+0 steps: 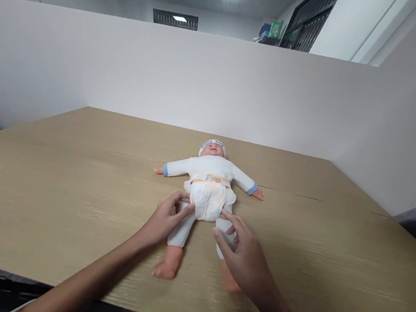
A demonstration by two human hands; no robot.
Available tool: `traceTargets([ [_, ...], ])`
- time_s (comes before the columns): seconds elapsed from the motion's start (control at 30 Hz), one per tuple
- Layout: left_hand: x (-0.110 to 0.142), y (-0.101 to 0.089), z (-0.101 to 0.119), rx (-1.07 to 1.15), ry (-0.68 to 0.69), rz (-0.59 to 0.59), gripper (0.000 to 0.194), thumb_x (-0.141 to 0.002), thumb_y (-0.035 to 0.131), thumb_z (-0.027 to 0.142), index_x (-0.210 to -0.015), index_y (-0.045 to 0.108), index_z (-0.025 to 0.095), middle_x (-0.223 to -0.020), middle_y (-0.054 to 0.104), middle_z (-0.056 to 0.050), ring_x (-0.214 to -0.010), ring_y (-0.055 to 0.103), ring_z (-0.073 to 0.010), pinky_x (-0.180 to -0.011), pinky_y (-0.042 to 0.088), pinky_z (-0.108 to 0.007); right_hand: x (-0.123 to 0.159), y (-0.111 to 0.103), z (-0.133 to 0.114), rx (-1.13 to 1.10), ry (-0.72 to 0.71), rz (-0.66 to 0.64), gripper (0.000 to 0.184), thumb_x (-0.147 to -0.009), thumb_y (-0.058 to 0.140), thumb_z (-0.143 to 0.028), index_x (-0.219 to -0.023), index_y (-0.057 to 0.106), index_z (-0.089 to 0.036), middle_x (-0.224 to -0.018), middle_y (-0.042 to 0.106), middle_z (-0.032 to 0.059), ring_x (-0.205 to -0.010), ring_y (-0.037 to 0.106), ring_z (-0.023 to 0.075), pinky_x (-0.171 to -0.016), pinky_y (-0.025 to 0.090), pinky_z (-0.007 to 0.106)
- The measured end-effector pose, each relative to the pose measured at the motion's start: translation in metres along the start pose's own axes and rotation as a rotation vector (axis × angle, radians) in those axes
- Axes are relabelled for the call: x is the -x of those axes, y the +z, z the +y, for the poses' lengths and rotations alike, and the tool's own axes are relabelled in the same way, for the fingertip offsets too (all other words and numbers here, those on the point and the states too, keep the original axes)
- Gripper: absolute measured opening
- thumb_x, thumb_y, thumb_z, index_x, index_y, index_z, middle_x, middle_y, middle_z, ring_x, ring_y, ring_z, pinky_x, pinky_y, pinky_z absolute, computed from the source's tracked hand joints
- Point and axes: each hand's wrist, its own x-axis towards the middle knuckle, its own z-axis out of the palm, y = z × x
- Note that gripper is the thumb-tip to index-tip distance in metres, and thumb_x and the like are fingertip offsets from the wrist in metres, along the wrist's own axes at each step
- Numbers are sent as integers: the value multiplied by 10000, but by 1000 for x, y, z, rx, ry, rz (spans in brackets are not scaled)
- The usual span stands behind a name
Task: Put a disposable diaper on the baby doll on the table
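Observation:
A baby doll (pixel 212 169) lies on its back on the table, head at the far side, arms spread and legs pointing toward me. It wears a white suit with blue cuffs and a lettered headband. Around its hips is a white diaper (pixel 208 201) with a colourful printed waist strip. At the diaper's left leg edge is my left hand (pixel 169 216), its thumb and forefinger apart and touching the edge. My right hand (pixel 244 248) is over the doll's other leg, fingers spread, with a fingertip at the diaper's right leg edge. That leg is partly hidden behind it.
The wood-coloured table (pixel 76 191) has thin seams across its top. A white partition (pixel 165 71) rises behind it and along the right side. Beyond, a green package (pixel 275 29) stands near a dark barred window (pixel 309 20).

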Motion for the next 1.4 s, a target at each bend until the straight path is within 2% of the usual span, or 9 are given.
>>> traceTargets([
  [0.13,-16,-25,-1,-190,56,65,346,-1062,593,505,-1224,693,215,-1297,757,-86,-1047,686,-245,-969,517,-396,-24,-20,29,29,-34,66,494,-1029,619,-548,-1436,644,-270,-1256,755,85,-1029,683,277,-936,543,436],
  [0.27,-62,-45,-21,-681,145,206,380,-1019,643,438,-1311,613,197,-1357,695,-138,-1212,620,-332,-1099,439,-509,-91,-30,76,297,-182,270,531,-1016,593,-517,-1421,627,-175,-1341,722,170,-1220,635,365,-1097,479,527],
  [0.4,-114,-48,-37,-914,143,124,563,-978,698,466,-1423,540,159,-1464,625,-195,-1387,516,-397,-1160,395,-528,-152,-22,104,514,-169,196,631,-983,620,-466,-1485,576,-87,-1425,667,253,-1310,584,413,-1107,460,523],
  [0.7,-144,-40,-15,-971,27,33,361,-951,649,321,-1256,634,128,-1271,732,-193,-1191,649,-372,-975,498,-449,-177,-3,88,485,14,34,266,-1005,554,-344,-1118,709,-160,-1139,769,183,-1025,699,310,-806,457,346],
  [0.87,-66,-32,39,-730,-63,170,382,-943,686,438,-1208,608,174,-1207,754,-145,-1057,718,-328,-825,529,-385,-133,-38,54,308,43,51,311,-989,546,-370,-1201,711,-211,-1149,802,116,-990,727,284,-777,482,325],
  [1.0,70,-10,71,-525,-85,164,456,-861,729,453,-1220,588,210,-1143,769,-101,-994,747,-316,-824,568,-392,-48,-96,21,71,-58,-29,394,-933,604,-361,-1300,705,-257,-1244,786,75,-1097,725,287,-907,543,357],
  [1.13,215,12,68,-407,-145,14,428,-753,774,420,-1153,674,303,-1022,787,-43,-907,778,-312,-701,600,-365,77,-132,12,58,-134,-199,456,-955,661,-417,-1387,702,-278,-1316,748,108,-1164,705,318,-976,584,409],
  [1.27,282,21,47,-445,-221,17,436,-711,817,507,-1107,737,342,-909,782,-71,-933,787,-387,-633,586,-399,187,-111,23,73,-152,-376,608,-813,660,-221,-1402,736,-352,-1273,755,87,-1160,726,315,-987,614,407],
  [1.4,294,26,27,-496,-317,-13,527,-798,758,617,-1252,741,351,-901,771,-71,-973,780,-404,-715,626,-466,228,-60,19,-67,-198,-398,696,-833,646,-269,-1526,649,-337,-1294,740,100,-1137,717,341,-1019,607,477],
])
